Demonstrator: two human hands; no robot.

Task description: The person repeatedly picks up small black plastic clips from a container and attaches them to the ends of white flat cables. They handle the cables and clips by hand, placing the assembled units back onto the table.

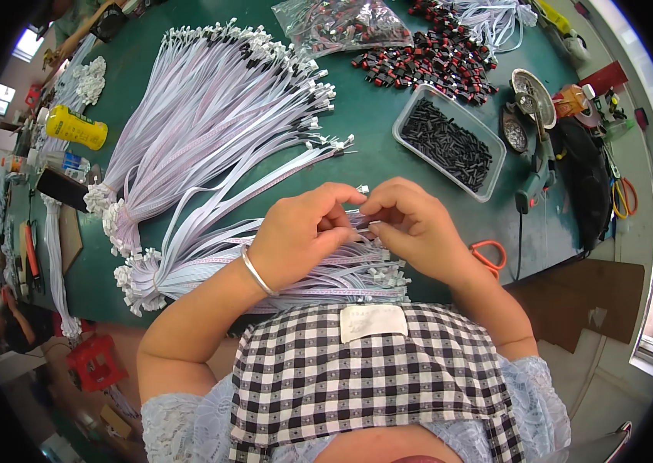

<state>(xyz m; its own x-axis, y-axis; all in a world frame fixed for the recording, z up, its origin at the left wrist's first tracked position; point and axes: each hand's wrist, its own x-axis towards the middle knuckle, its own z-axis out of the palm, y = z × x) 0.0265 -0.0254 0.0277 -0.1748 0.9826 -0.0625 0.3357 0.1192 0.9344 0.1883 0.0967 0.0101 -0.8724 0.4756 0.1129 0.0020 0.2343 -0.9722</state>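
Observation:
Over the near end of a bundle of white flat cables (211, 270), my left hand (296, 228) and my right hand (415, 228) meet fingertip to fingertip. Both are closed in a pinch on the end of a thin white cable, mostly hidden by the fingers. A small white connector (363, 190) shows just beyond the left fingertips. Below my hands lie several more connector-tipped cable ends (388, 278). A larger fan of white cables (195, 116) spreads to the far left, many of its tips carrying black pieces.
A clear plastic tub (488, 187) of short black tubes stands beyond my right hand. Behind it lie a heap of black-and-red parts (427, 65) and a clear bag (338, 27). Orange-handled scissors (490, 255) rest at right. A yellow bottle (76, 127) lies at left.

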